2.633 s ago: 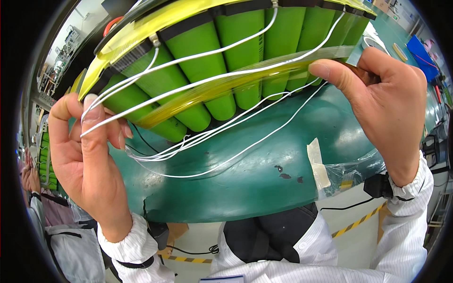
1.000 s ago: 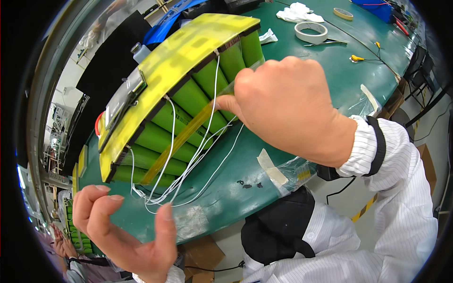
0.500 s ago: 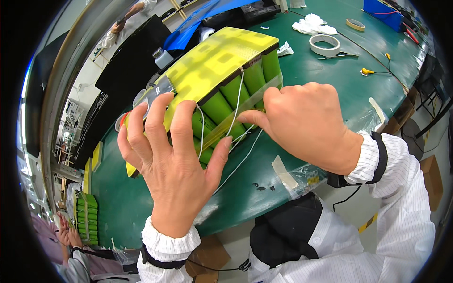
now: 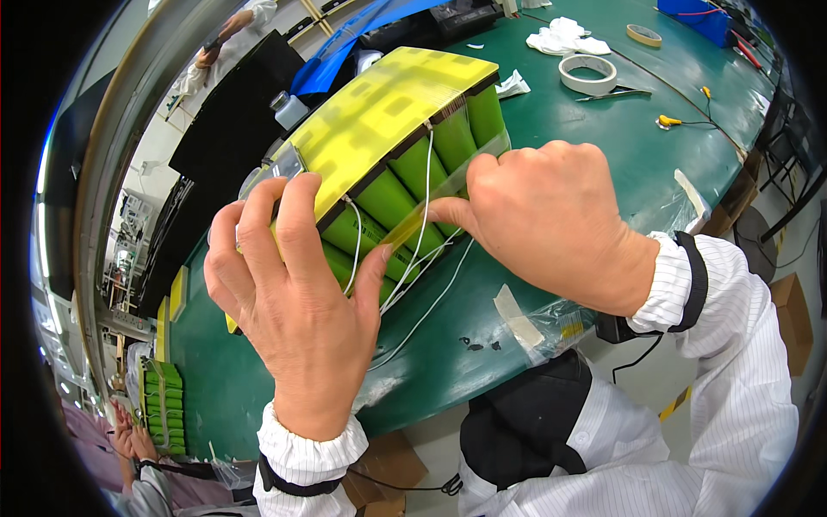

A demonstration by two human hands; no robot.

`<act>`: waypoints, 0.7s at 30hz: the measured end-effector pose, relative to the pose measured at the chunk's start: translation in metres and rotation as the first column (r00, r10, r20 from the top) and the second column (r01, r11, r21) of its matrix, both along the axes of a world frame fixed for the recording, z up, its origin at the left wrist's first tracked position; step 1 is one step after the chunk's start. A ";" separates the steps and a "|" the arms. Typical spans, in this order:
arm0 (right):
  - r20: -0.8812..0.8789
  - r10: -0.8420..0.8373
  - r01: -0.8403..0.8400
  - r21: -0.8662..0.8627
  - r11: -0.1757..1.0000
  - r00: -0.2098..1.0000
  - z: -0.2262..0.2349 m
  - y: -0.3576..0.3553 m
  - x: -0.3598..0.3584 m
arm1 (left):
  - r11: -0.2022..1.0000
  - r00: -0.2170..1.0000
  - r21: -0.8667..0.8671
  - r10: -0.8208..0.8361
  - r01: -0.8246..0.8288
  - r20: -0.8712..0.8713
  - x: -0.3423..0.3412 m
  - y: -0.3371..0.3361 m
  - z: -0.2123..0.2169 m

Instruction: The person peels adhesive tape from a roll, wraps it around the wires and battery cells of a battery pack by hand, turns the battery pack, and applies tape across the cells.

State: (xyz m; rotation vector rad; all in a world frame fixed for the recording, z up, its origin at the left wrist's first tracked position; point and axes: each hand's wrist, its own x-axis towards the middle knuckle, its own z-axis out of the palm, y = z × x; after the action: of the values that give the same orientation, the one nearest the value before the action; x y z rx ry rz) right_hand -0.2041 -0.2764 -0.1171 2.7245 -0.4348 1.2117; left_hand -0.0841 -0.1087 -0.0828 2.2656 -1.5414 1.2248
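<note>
A battery pack [image 4: 392, 108] of green cylindrical cells under a yellow top sheet stands on the bench before me. A yellowish clear strip of tape [image 4: 407, 227] runs along its near side, across white wires [image 4: 427, 172]. My left hand [image 4: 301, 319] is open, fingers spread over the pack's left end, with its thumb tip at the tape. At the near side, my right hand [image 4: 551, 220] has its fingers curled in and its thumb stretched left against the tape. Whatever lies inside the curled fingers is hidden.
A tape roll [image 4: 588, 75], tweezers [image 4: 616, 93], crumpled white cloth [image 4: 564, 39] and a yellow connector lead [image 4: 668, 122] lie on the green bench [image 4: 448, 370]. A small bottle [image 4: 289, 110] stands behind the pack. Another person's hands [image 4: 133, 438] work beside another green pack [image 4: 164, 405] at far left.
My left hand has shifted left and slightly down, its thumb now lower on the pack's near side. My right hand has moved slightly left. The pack appears slightly further left in view.
</note>
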 end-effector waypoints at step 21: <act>-0.044 -0.004 0.004 0.006 1.000 0.999 0.002 -0.008 -0.014 | 0.999 0.996 -0.006 0.052 -0.052 0.067 0.001 -0.016 -0.006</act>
State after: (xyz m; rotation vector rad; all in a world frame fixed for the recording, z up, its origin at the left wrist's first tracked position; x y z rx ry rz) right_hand -0.2184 -0.2849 -0.1152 2.7481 -0.4392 1.1489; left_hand -0.0828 -0.1249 -0.0885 2.2984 -1.5097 1.3295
